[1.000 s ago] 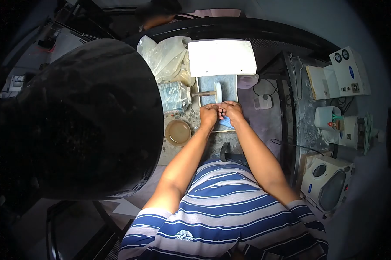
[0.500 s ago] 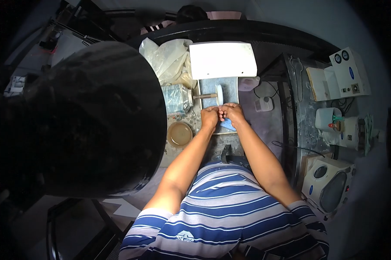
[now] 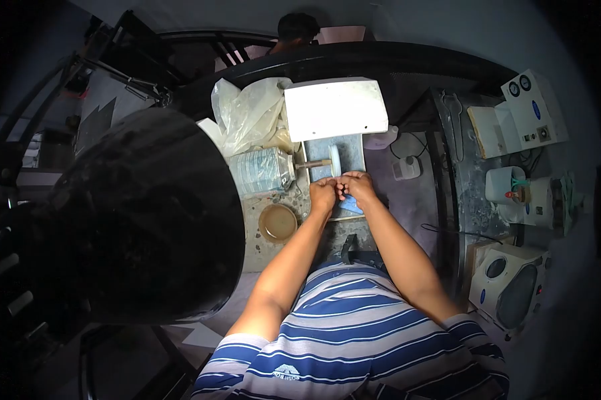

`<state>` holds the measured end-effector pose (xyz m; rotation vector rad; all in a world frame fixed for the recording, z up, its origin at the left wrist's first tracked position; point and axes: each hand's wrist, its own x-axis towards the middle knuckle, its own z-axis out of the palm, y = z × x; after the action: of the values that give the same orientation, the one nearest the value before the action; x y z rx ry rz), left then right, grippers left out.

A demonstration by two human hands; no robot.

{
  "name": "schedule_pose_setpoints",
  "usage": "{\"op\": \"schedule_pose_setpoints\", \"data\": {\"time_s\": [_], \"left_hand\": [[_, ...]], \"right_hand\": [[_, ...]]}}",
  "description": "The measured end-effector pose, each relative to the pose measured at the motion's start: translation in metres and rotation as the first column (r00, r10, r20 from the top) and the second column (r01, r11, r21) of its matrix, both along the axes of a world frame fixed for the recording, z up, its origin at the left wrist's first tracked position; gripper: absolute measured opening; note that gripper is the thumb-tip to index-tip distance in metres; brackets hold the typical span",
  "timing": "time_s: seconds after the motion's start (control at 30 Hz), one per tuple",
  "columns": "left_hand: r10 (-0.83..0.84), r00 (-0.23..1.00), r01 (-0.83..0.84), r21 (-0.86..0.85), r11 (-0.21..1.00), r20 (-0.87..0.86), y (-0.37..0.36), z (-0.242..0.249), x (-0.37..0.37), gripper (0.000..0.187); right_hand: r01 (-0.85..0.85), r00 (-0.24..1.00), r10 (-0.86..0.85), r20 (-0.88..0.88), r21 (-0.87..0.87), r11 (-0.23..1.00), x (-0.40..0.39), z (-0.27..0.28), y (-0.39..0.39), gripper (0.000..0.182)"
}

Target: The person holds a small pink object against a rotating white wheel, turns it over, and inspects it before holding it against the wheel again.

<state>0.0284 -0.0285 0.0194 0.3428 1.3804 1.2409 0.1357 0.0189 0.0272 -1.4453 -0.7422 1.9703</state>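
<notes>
My left hand (image 3: 323, 198) and my right hand (image 3: 359, 189) meet fingertip to fingertip over a shallow tray (image 3: 364, 152). Both are closed in a pinch, and I cannot tell what small thing is between the fingers. Just beyond the fingertips stands a white polishing wheel (image 3: 335, 161), its lower edge right at them. A metal shaft (image 3: 314, 163) joins the wheel to a motor (image 3: 264, 171) wrapped in clear plastic on the left. Blue cloth or paper (image 3: 351, 204) lies in the tray under my right hand.
Left of my forearm sits a brown bowl (image 3: 278, 224). A white hood (image 3: 337, 107) covers the tray's far end, beside plastic bags (image 3: 247, 117). A large black lamp shade (image 3: 147, 227) blocks the left. Machines (image 3: 507, 287) line the right bench; another person (image 3: 298, 30) is beyond the partition.
The view has tilted, so the bench and hands appear slightly lower and more of the other person's head shows. My hands keep their pinch beside the wheel.
</notes>
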Motion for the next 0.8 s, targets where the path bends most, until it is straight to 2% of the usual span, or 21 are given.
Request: {"op": "schedule_pose_setpoints", "data": {"time_s": [0.1,0.23,0.47,0.53,0.67,0.8], "left_hand": [[0.005,0.999,-0.004,-0.014,1.0,0.034,0.0,0.005,-0.001,0.019],[0.011,1.0,-0.011,-0.006,1.0,0.005,-0.002,0.009,-0.001,0.019],[0.013,1.0,-0.013,0.007,1.0,0.008,-0.001,0.013,0.003,0.019],[0.021,1.0,-0.021,-0.026,0.999,-0.003,0.001,0.014,0.003,0.018],[0.018,0.999,-0.016,-0.05,0.999,0.029,0.0,-0.002,-0.003,0.018],[0.005,1.0,-0.005,-0.012,1.0,0.015,-0.001,0.007,-0.001,0.019]], "right_hand": [[-0.032,0.996,0.023,0.086,0.106,0.994,-0.003,0.005,-0.003,0.005],[0.008,1.0,-0.008,0.0,0.041,0.999,0.002,0.0,-0.003,0.006],[-0.002,1.0,0.002,-0.009,0.024,1.0,0.004,-0.002,-0.003,0.006],[0.026,0.994,-0.029,-0.11,-0.03,0.999,0.005,0.0,-0.003,0.006],[0.008,1.0,-0.007,-0.026,0.008,1.0,0.0,0.005,-0.004,0.006],[0.015,0.999,-0.015,-0.039,0.019,1.0,0.001,-0.003,-0.002,0.006]]}}
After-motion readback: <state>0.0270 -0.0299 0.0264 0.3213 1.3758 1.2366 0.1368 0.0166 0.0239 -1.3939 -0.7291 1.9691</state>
